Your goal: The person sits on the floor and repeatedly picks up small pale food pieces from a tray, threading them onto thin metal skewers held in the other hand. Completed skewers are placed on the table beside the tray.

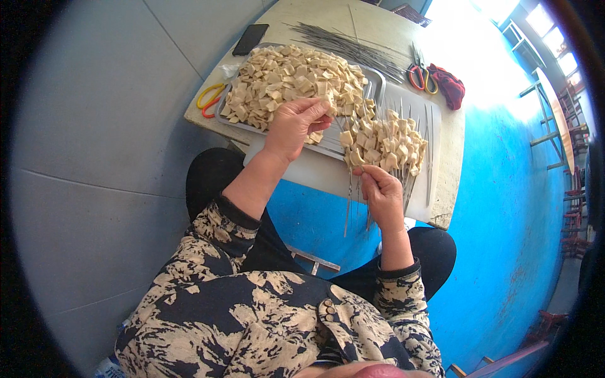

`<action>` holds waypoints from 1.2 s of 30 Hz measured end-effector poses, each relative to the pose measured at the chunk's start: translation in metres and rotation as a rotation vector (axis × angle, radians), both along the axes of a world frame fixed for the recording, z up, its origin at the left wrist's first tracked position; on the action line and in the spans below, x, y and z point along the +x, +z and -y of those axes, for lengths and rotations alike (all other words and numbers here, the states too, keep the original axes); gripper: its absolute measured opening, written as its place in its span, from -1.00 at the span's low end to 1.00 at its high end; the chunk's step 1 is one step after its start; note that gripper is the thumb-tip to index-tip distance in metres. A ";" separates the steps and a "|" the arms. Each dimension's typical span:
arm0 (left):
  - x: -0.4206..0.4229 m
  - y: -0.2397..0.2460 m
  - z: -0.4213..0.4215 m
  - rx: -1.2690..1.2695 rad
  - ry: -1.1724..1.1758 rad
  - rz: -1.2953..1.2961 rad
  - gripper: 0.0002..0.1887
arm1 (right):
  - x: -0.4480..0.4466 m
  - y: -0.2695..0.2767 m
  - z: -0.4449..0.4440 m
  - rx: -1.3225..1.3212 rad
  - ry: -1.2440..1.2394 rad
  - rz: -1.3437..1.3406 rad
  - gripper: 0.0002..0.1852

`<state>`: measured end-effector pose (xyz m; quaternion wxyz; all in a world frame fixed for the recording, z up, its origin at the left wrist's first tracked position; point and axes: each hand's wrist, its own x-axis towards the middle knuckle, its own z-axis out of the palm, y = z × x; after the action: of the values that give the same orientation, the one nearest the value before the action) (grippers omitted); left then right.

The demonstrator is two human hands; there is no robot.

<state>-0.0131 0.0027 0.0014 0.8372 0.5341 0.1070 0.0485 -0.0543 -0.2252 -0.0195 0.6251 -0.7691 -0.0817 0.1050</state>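
Note:
My left hand [300, 123] pinches a pale, flat food piece [330, 105] between thumb and fingers, over the near right part of a metal tray [382, 87]. A large heap of similar cut pieces [293, 75] fills that tray. My right hand [382, 189] grips a thin metal skewer [358, 186] at its lower end, near the board's front edge. Beside it, loaded skewers [392, 141] lie bunched on a white cutting board [430, 123], their lower ends sticking out past its edge. A few pieces are threaded on the leftmost skewers.
Bare skewers [350, 49] lie piled behind the tray. Red-and-yellow-handled scissors [419, 75] and a dark red cloth [448, 86] are at the far right, another pair of scissors [210, 100] at the left. A black phone [251, 39] lies at the table's far left edge.

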 end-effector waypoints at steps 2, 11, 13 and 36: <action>-0.002 0.003 0.003 0.054 -0.006 0.032 -0.81 | -0.001 -0.001 0.000 0.054 0.007 -0.005 -0.84; -0.009 0.002 0.018 0.229 -0.083 0.114 -0.77 | -0.006 -0.002 -0.010 0.270 -0.003 -0.061 -0.84; -0.008 0.003 0.020 0.237 -0.103 0.129 -0.74 | -0.007 0.003 -0.011 0.300 0.002 -0.095 -0.83; -0.006 0.000 0.048 -0.546 -0.031 0.041 -0.71 | -0.023 0.001 -0.026 0.223 0.085 -0.192 -0.85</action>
<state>-0.0192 -0.0451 0.0016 0.9529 0.2890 0.0907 0.0157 -0.0774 -0.1988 -0.0190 0.7065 -0.6773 -0.0652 0.1946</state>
